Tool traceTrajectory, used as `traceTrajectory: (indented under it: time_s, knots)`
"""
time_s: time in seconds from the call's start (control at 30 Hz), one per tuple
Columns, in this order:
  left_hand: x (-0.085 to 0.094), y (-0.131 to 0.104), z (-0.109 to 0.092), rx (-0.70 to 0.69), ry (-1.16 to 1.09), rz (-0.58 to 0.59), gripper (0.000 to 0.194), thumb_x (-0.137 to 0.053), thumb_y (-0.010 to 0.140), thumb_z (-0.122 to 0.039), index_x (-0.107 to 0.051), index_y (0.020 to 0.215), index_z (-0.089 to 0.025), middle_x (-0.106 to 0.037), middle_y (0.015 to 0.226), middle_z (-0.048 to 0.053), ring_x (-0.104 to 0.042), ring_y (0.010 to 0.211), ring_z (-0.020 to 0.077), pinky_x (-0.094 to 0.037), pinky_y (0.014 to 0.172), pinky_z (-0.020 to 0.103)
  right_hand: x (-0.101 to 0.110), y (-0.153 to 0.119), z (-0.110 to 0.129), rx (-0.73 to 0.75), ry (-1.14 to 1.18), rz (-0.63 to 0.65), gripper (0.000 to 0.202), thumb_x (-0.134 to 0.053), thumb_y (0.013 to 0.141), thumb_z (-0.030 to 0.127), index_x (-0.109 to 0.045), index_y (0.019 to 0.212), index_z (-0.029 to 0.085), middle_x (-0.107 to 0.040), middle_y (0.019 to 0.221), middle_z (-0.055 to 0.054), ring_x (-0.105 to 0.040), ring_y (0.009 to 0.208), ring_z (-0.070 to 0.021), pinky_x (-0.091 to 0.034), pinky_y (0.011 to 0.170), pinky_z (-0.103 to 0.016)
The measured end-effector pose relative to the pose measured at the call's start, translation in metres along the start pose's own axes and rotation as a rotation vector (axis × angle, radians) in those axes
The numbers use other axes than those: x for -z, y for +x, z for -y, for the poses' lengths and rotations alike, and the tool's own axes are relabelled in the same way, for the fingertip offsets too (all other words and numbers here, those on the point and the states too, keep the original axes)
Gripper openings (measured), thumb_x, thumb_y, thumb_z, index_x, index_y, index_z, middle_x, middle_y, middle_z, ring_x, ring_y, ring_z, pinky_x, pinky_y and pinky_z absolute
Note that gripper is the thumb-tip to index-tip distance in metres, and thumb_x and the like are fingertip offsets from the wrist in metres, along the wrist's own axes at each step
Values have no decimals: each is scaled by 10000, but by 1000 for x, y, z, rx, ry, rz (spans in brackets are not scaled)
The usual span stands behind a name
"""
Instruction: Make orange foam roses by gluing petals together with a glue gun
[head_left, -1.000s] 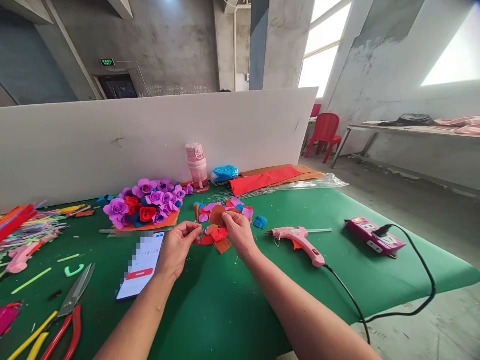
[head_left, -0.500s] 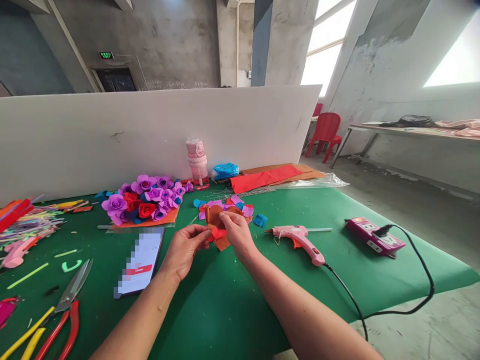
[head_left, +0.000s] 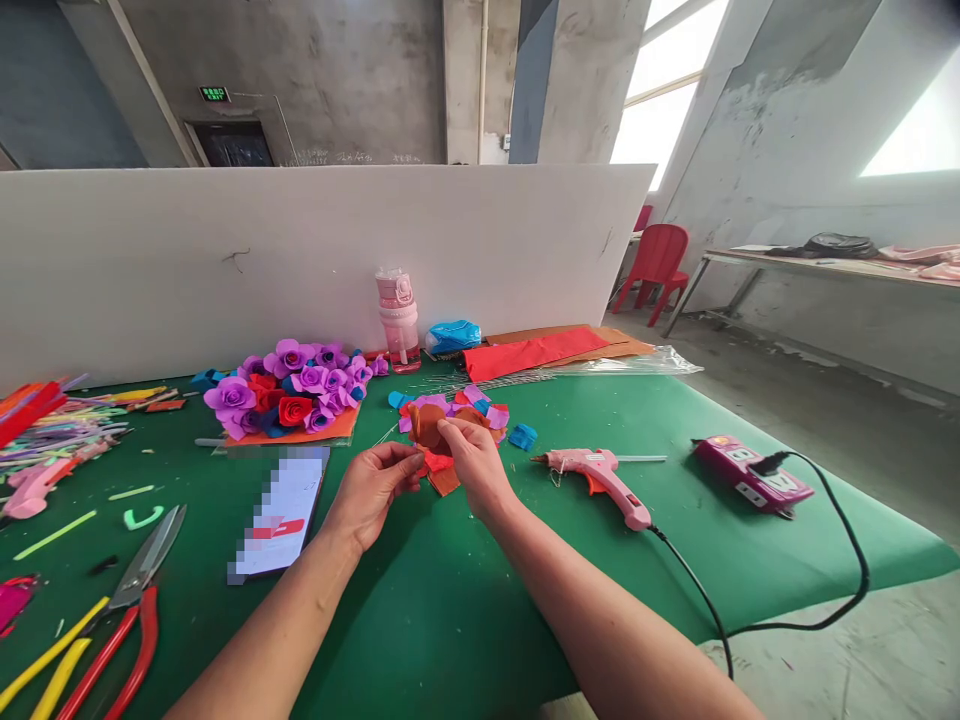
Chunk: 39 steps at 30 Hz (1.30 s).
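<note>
Over the green table, my right hand [head_left: 478, 468] pinches a brown petal piece [head_left: 429, 426] between thumb and fingers. Just left of it, my left hand [head_left: 381, 492] is closed at the fingertips near the lower edge of the brown piece; what it pinches is too small to make out. Behind and under the hands lies a pile of purple, red, blue and brown petal pieces [head_left: 496, 416]. A blue piece [head_left: 523, 436] sits apart to the right. Finished purple, red and blue paper flowers [head_left: 294, 410] are heaped at the left.
A pink glue gun [head_left: 598, 470] with a cord and a purple power strip [head_left: 750, 475] lie right. Scissors [head_left: 154, 560] and a phone [head_left: 281, 510] lie left. A pink bottle [head_left: 399, 325] and red sheets [head_left: 532, 354] stand or lie before the white board [head_left: 315, 250].
The view has shifted slightly. The brown piece has turned a little in the fingers, and my left fingertips sit slightly lower relative to its upper edge.
</note>
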<state>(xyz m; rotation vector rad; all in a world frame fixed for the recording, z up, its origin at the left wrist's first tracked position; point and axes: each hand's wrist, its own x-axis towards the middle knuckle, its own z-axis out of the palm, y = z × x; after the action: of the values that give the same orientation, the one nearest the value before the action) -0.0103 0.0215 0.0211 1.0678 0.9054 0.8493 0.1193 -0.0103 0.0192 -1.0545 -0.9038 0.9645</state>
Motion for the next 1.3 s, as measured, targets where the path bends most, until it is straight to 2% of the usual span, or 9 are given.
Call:
traceTrajectory:
  time_s: [0.47,0.63,0.83,1.0,1.3]
  knots:
    - [3,2,2,-3,-13,1,293,-872,494,-278,-687,671,-136,-651,675,-6,-553,566,67,-478,585,208,-1,-1,-1,11,52,28,317,-505,768,414,-400,565,194,-380,549,39,-343,537,-95,-302,542,-244]
    - [1,0,0,-8,-2,9,289,-869,496,-283,-684,664,-138,-639,636,-14,-540,548,65,-459,570,205,-1,0,-2,5,51,29,298,-510,762,419,-451,586,187,-418,568,36,-381,558,-103,-323,569,-247]
    - [2,0,1,-16,28,9,291,-866,499,-294,-682,664,-141,-645,636,-12,-538,531,68,-439,556,210,-1,-2,-1,29,0,18,319,-491,776,400,-392,550,197,-369,539,51,-341,544,-99,-279,542,-241]
    - [0,-2,-1,-44,36,9,286,-865,489,-304,-686,646,-144,-645,623,-9,-533,518,72,-431,552,217,0,-1,0,25,15,20,312,-492,769,412,-398,561,198,-399,546,46,-365,552,-102,-300,554,-241]
    - [-6,-4,-1,-101,90,12,270,-856,499,-310,-689,631,-143,-622,574,-14,-508,496,73,-402,525,218,3,-1,7,44,-54,-30,310,-476,746,421,-462,538,190,-405,524,41,-365,536,-104,-309,542,-238]
